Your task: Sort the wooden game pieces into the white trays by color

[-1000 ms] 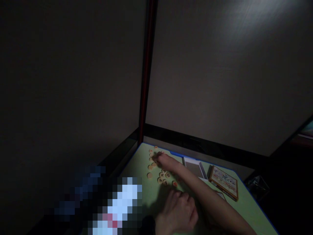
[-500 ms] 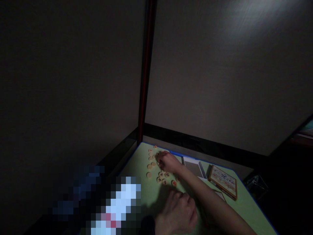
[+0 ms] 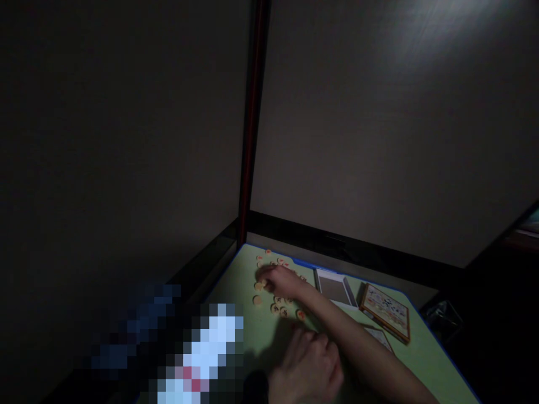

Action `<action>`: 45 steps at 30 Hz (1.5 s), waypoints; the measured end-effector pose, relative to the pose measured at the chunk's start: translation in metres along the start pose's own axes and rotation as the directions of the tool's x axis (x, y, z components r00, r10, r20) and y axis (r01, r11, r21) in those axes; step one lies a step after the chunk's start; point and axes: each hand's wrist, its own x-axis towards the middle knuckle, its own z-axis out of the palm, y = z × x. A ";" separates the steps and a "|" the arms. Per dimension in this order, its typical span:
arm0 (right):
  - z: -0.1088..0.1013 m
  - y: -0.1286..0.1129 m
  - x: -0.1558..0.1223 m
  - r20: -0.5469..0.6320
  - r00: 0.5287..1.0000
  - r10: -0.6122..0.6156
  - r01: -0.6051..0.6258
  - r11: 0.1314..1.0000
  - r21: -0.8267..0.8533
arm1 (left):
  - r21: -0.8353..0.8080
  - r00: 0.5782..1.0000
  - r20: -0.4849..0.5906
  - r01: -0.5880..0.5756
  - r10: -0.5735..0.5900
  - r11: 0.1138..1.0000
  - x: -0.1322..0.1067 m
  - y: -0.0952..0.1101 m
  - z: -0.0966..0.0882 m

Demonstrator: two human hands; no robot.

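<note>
Round wooden Chinese chess pieces (image 3: 257, 301) lie scattered on a pale green table (image 3: 236, 278), several marked with red or dark characters. My right hand (image 3: 280, 280) reaches across from the lower right, palm down among them. Its fingers are bent and closed at a chess piece (image 3: 264, 283) showing a plain face, though its arm and knuckles hide part of the group. Nearer to me, my left hand (image 3: 309, 359) is curled over the table, below the red-marked piece (image 3: 300, 315). Whatever may be inside its fingers is hidden.
Right of the pieces stands a shallow white open box (image 3: 337, 289). Beside it lies a printed box (image 3: 387, 311), with a printed card or sheet (image 3: 379, 338) partly behind my right forearm. Walls meet at the table's far corner. A dark plastic bag (image 3: 442, 320) is past the right edge.
My right hand has moved left and slightly towards me over the pieces, uncovering several at the back. My left hand stays almost where it was.
</note>
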 end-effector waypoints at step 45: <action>0.001 -0.021 -0.018 0.043 0.996 -0.078 0.077 0.997 0.012 | 0.039 0.993 -0.078 -0.080 0.083 0.996 0.003 -0.001 0.008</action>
